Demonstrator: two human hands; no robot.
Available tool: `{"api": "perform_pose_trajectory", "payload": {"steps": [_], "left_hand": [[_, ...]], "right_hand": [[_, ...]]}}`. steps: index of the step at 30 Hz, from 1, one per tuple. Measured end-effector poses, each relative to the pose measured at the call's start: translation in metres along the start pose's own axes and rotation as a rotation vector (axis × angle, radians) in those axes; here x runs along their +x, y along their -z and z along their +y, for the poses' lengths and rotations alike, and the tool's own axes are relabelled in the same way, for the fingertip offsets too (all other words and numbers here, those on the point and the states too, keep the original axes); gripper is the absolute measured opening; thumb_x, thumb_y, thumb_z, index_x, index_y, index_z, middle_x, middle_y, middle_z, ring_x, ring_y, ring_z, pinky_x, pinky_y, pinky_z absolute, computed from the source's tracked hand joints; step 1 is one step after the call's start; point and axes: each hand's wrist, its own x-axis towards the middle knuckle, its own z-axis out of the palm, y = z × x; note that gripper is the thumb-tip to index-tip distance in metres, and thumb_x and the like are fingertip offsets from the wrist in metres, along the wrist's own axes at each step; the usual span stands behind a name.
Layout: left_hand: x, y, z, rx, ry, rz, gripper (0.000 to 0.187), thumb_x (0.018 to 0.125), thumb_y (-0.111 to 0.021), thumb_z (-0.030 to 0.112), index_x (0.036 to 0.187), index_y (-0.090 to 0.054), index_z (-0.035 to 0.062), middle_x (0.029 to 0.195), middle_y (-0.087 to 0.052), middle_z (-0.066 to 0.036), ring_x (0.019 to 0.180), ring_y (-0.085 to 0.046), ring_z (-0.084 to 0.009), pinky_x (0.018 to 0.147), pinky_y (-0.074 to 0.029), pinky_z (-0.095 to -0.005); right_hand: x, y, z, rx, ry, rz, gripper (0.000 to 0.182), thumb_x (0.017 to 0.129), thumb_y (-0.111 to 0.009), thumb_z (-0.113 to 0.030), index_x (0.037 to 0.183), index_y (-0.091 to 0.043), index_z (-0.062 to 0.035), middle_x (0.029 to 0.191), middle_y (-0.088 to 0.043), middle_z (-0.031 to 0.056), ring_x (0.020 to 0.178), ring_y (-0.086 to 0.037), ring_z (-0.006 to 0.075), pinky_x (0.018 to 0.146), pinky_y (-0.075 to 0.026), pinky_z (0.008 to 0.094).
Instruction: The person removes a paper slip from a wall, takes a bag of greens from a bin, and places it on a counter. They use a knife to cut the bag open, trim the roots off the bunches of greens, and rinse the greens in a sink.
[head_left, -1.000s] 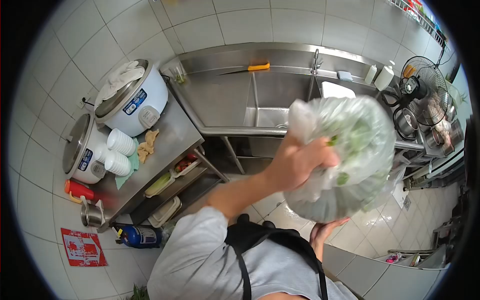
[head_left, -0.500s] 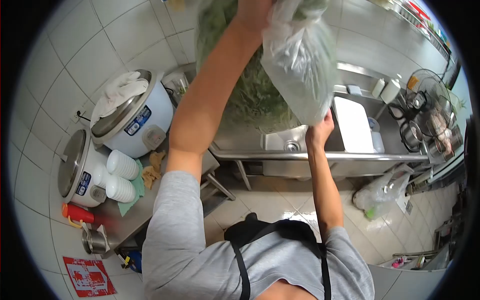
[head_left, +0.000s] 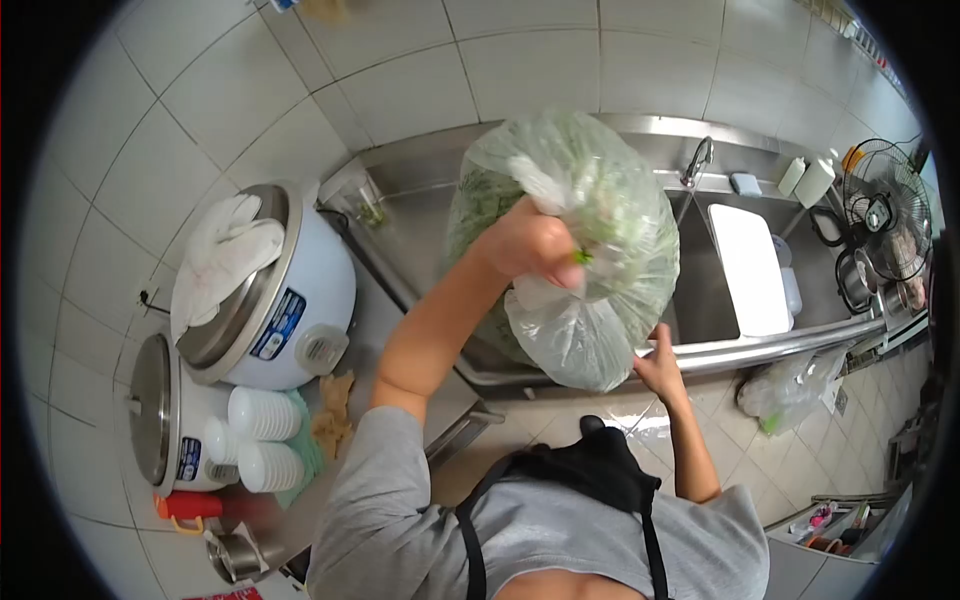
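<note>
A large clear plastic bag of leafy greens (head_left: 625,200) is over the left part of the steel sink unit (head_left: 410,220). My left hand (head_left: 535,243) is closed round the gathered neck of the bag, with a small bright green bit beside its fingers. Below that grip, a loose pouch of plastic (head_left: 570,340) bulges towards me. At the bag's lower right edge, near the sink's front rim, my right hand (head_left: 660,367) grips the plastic, thumb pointing up. The bag hides its fingertips in part, as well as the basin beneath.
Two big rice cookers (head_left: 285,310), stacked white bowls (head_left: 265,415) and a red flask (head_left: 187,505) stand at left. To the right are a white board (head_left: 748,270), a faucet (head_left: 700,160), bottles (head_left: 815,180) and a fan (head_left: 887,210). A plastic bag (head_left: 790,390) lies on the floor.
The bag has come down from high in front of me to the sink, its top now facing me. Both hands stay on it; the left has lowered. The view has shifted.
</note>
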Motion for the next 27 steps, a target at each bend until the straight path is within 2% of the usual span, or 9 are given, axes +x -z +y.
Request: {"api": "perform_pose_trajectory", "payload": {"steps": [2, 6, 10, 15, 21, 23, 24, 26, 27], "left_hand": [[-0.019, 0.009, -0.033, 0.092, 0.171, 0.159, 0.033, 0.071, -0.065, 0.027, 0.091, -0.057, 0.0025, 0.085, -0.058, -0.004, 0.077, -0.056, -0.0185, 0.071, -0.044, -0.0310], [-0.121, 0.047, -0.050, 0.428, 0.601, 0.655, 0.037, 0.074, -0.063, 0.029, 0.096, -0.055, 0.0005, 0.088, -0.058, -0.005, 0.078, -0.056, -0.0193, 0.072, -0.044, -0.0314], [-0.250, 0.032, 0.039, 0.735, 1.016, 1.195, 0.041, 0.077, -0.060, 0.031, 0.100, -0.052, -0.0015, 0.090, -0.058, -0.007, 0.079, -0.056, -0.0200, 0.073, -0.044, -0.0317], [-0.319, -0.071, 0.120, 0.462, 1.168, 1.773, 0.046, 0.081, -0.056, 0.034, 0.105, -0.050, -0.0040, 0.093, -0.058, -0.009, 0.081, -0.056, -0.0210, 0.074, -0.044, -0.0322], [-0.366, -0.123, 0.121, 0.448, 1.689, 1.748, 0.046, 0.088, -0.049, 0.036, 0.107, -0.048, -0.0062, 0.094, -0.055, -0.012, 0.083, -0.053, -0.0204, 0.076, -0.042, -0.0296], [-0.335, -0.115, 0.129, 0.550, 1.835, 1.525, 0.045, 0.089, -0.047, 0.035, 0.109, -0.047, -0.0052, 0.095, -0.053, -0.012, 0.084, -0.051, -0.0192, 0.077, -0.040, -0.0283], [-0.313, -0.113, 0.132, 0.594, 1.869, 1.383, 0.045, 0.090, -0.046, 0.035, 0.110, -0.046, -0.0044, 0.095, -0.052, -0.012, 0.085, -0.049, -0.0185, 0.077, -0.040, -0.0278], [-0.293, -0.125, 0.139, 0.719, 1.679, 1.620, 0.047, 0.091, -0.044, 0.036, 0.119, -0.041, -0.0023, 0.108, -0.049, -0.014, 0.099, -0.046, -0.0209, 0.087, -0.036, -0.0297], [-0.282, -0.127, 0.139, 0.776, 1.574, 1.718, 0.049, 0.091, -0.043, 0.036, 0.123, -0.038, -0.0012, 0.115, -0.047, -0.016, 0.106, -0.044, -0.0221, 0.091, -0.034, -0.0307]], "right_hand": [[0.009, 0.006, -0.016, -0.295, 0.389, 0.310, 0.073, 0.056, -0.066, 0.005, 0.120, -0.035, -0.0086, 0.112, -0.042, 0.0154, 0.077, -0.055, 0.0275, 0.058, -0.045, 0.0319], [0.031, -0.009, -0.023, -0.241, 0.422, 0.002, 0.071, 0.052, -0.070, 0.005, 0.115, -0.042, -0.0119, 0.110, -0.044, 0.0135, 0.085, -0.056, 0.0307, 0.065, -0.048, 0.0357], [0.035, -0.035, -0.034, -0.381, 0.604, -0.333, 0.061, 0.057, -0.069, -0.001, 0.112, -0.051, -0.0184, 0.099, -0.046, 0.0097, 0.082, -0.056, 0.0283, 0.063, -0.049, 0.0370], [0.052, -0.051, -0.049, -0.186, 0.758, -0.928, 0.054, 0.067, -0.064, -0.004, 0.117, -0.049, -0.0192, 0.097, -0.043, 0.0064, 0.079, -0.054, 0.0250, 0.063, -0.047, 0.0355], [0.094, -0.055, -0.046, 0.077, 0.879, -1.330, 0.036, 0.076, -0.064, -0.013, 0.111, -0.058, -0.0118, 0.100, -0.054, 0.0098, 0.085, -0.059, 0.0225, 0.070, -0.049, 0.0302], [0.135, -0.051, -0.063, 0.057, 0.481, -1.425, 0.023, 0.078, -0.062, -0.014, 0.100, -0.064, -0.0096, 0.089, -0.062, 0.0100, 0.075, -0.061, 0.0191, 0.065, -0.050, 0.0295], [0.162, -0.058, -0.062, 0.073, 0.598, -1.222, 0.019, 0.079, -0.062, -0.014, 0.096, -0.065, -0.0081, 0.086, -0.064, 0.0089, 0.071, -0.061, 0.0175, 0.062, -0.050, 0.0289], [0.225, -0.069, -0.061, -0.108, 0.813, -0.783, 0.012, 0.080, -0.060, -0.012, 0.087, -0.065, -0.0045, 0.088, -0.065, 0.0081, 0.068, -0.062, 0.0152, 0.056, -0.049, 0.0265], [0.258, -0.077, -0.051, -0.104, 0.677, -0.660, 0.010, 0.079, -0.060, -0.010, 0.081, -0.066, -0.0028, 0.086, -0.064, 0.0108, 0.073, -0.062, 0.0208, 0.061, -0.050, 0.0311]]}}
